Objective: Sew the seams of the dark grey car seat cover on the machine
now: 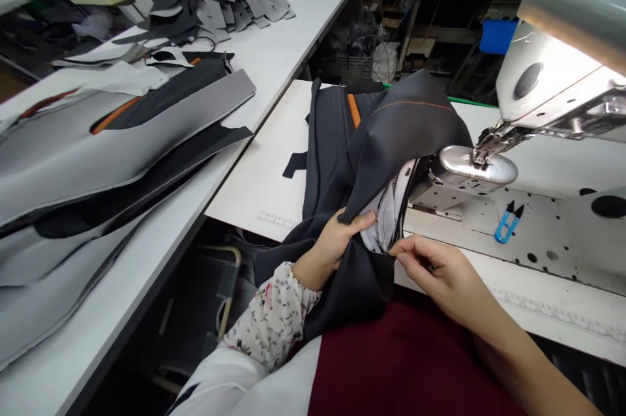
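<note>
A black seat cover with orange stitching drapes beside the sewing machine's free arm and down into my lap. My left hand is closed on the cover, thumb on its pale mesh inner side. At the cover's lower edge, my right hand pinches with thumb and forefinger by a dark strip along the opening. Whether it holds the edge or a thread I cannot make out. The presser foot stands over the free arm, right of the cover.
Blue thread snips lie on the machine bed, right of my right hand. Grey and black cut pieces are stacked on the long white table at left. A small ruler scale marks the sewing table's front edge.
</note>
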A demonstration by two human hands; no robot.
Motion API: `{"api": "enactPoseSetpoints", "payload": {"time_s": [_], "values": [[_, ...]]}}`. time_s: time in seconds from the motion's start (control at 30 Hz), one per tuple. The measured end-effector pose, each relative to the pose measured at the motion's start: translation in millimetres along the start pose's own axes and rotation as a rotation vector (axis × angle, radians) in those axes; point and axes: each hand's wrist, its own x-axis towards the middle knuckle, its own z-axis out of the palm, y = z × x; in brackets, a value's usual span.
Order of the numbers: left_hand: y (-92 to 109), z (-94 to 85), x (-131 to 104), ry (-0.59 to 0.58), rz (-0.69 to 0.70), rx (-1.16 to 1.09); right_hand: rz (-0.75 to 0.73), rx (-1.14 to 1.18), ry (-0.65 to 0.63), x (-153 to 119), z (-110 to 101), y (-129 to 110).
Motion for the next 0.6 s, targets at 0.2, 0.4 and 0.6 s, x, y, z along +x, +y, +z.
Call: {"api": "enactPoseSetpoints", "payload": {"time_s": [0.2, 0.4, 0.6], "values": [[-0.1, 2.9, -4.2, 0.02, 0.037, -0.01, 0.146, 0.279, -0.064, 3.3, -0.5, 1.8], [-1.6, 4.1, -6.4, 0.01, 0.019, -0.016, 0.089, 0.989, -0.018, 17.5, 4.5, -9.1], [-1.0, -1.6, -0.3, 0.032, -0.005, -0.015, 0.039, 0.647, 0.04, 9.9, -17.2, 7.9]]}}
